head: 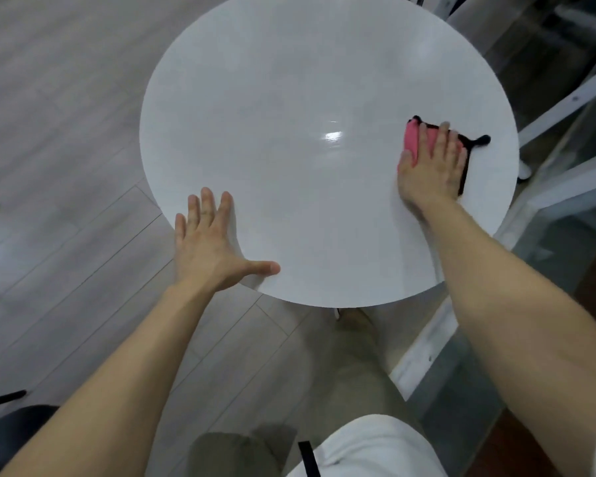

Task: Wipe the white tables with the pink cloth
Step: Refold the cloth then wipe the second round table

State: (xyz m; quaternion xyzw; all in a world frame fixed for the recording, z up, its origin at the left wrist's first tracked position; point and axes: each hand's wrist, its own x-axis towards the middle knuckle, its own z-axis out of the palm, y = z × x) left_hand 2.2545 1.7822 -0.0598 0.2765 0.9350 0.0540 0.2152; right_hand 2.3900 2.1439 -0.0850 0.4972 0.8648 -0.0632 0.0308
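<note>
Right hand (429, 166) flat, fingers spread, pressing pink cloth (411, 141); its long axis seemingly points away; left hand (209, 246) open on table (289, 98).

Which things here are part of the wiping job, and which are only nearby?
Job: round white table; pink cloth under the flat right hand; left hand resting at the table edge.
Nearby: white frame at right; wooden floor.

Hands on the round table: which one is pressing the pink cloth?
The right hand, flat on the pink cloth near the white table's right edge. The left hand rests bare, fingers spread, at the near-left rim.
</note>
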